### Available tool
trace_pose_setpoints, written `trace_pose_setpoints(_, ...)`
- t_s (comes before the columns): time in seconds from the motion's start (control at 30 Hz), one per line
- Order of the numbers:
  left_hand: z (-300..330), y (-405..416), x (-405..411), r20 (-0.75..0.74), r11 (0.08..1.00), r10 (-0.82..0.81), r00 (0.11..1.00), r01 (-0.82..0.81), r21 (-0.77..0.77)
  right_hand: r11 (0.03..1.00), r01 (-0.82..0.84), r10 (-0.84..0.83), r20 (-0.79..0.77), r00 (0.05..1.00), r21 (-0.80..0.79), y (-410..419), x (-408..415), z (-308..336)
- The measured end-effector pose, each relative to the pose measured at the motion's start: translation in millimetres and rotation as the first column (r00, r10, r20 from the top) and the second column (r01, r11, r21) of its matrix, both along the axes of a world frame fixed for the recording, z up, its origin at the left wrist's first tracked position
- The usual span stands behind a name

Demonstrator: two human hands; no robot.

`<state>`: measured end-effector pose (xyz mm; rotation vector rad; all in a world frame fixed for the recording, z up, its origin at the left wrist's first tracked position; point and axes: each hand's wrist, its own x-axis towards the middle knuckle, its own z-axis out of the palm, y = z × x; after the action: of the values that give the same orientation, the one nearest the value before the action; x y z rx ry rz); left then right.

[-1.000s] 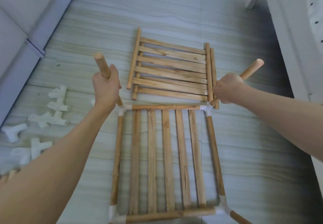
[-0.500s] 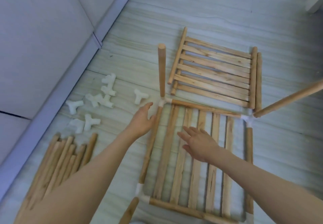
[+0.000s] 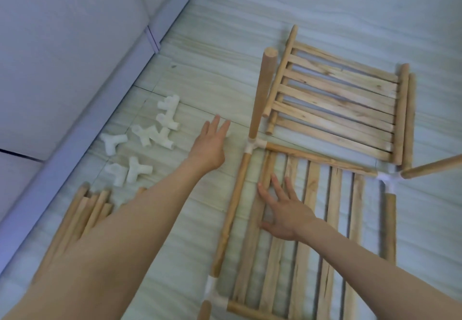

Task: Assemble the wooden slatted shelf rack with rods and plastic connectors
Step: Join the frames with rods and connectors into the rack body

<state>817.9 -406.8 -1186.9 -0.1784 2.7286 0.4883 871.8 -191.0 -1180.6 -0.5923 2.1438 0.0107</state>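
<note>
A slatted shelf frame (image 3: 310,232) lies flat on the floor, its rods joined by white plastic connectors. Upright rods stand in its far corners: one at the far left (image 3: 262,94), one at the far right (image 3: 435,168). My left hand (image 3: 210,144) reaches out flat over the floor, fingers straight, just left of the far-left corner connector (image 3: 253,146), holding nothing. My right hand (image 3: 285,209) lies open, fingers spread, on the frame's left slats. Several loose white connectors (image 3: 150,139) lie left of my left hand. A second slatted panel (image 3: 340,104) lies beyond the frame.
A bundle of loose wooden rods (image 3: 82,214) lies at the lower left, partly under my left forearm. A grey sofa (image 3: 62,57) runs along the left side. The floor is pale striped tile (image 3: 325,7).
Both hands have let go of the upright rods. The left hand has moved out leftward toward the loose connectors and the right hand has settled on the slats. The view has swung left.
</note>
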Motion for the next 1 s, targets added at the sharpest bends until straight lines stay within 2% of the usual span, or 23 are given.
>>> trace_pose_setpoints(0.13,-9.8,14.2,-1.8,0.015,0.992,-0.024,1.0,0.025,-0.125,1.0,0.012,-0.011,0.042,0.999,-0.016,1.7,-4.1,-0.4)
trace_pose_setpoints(0.23,-11.4,13.4,13.3,0.014,0.985,-0.064,0.998,0.065,-0.158,0.999,0.036,-0.034,0.063,0.997,-0.034,5.7,-7.1,1.2)
trace_pose_setpoints(0.3,-3.3,7.8,17.8,0.009,0.997,-0.02,1.0,0.021,-0.07,0.997,0.06,-0.055,0.085,0.995,-0.049,6.1,-9.7,5.2)
trace_pose_setpoints(0.37,15.6,3.2,17.8,-0.012,0.995,0.052,0.999,-0.051,0.086,0.985,0.133,-0.123,0.093,0.988,-0.111,3.1,-13.8,14.8)
trace_pose_setpoints(0.43,43.4,1.5,17.2,-0.035,0.967,0.148,0.988,-0.137,0.216,0.912,0.306,-0.302,0.056,0.952,-0.272,-2.6,-19.7,29.7)
trace_pose_setpoints(0.5,73.7,-0.2,16.4,-0.098,0.908,0.265,0.959,-0.213,0.361,0.748,0.463,-0.524,0.007,0.852,-0.476,-9.8,-29.3,49.7)
trace_pose_setpoints(0.57,105.5,-1.8,14.9,-0.23,0.852,0.363,0.903,-0.223,0.473,0.582,0.501,-0.65,0.004,0.76,-0.641,-20.6,-42.5,74.5)
trace_pose_setpoints(0.63,137.6,-0.6,10.9,-0.352,0.839,0.395,0.849,-0.177,0.514,0.487,0.441,-0.681,-0.011,0.732,-0.754,-32.2,-56.8,98.6)
trace_pose_setpoints(0.7,166.0,5.6,7.1,-0.378,0.817,0.372,0.848,-0.106,0.566,0.428,0.374,-0.687,-0.027,0.726,-0.822,-42.6,-67.9,117.9)
trace_pose_setpoints(0.8,196.1,14.9,1.1,-0.281,0.751,0.336,0.899,-0.076,0.655,0.392,0.364,-0.672,0.007,0.74,-0.845,-51.6,-73.6,132.0)
trace_pose_setpoints(0.9,209.3,18.7,-4.4,-0.318,0.793,0.269,0.909,-0.022,0.608,0.38,0.376,-0.658,0.039,0.752,-0.845,-52.7,-71.0,133.3)
trace_pose_setpoints(1.0,216.4,22.6,-5.4,-0.363,0.774,0.327,0.872,-0.026,0.633,0.372,0.399,-0.665,0.06,0.745,-0.838,-52.7,-71.5,134.2)
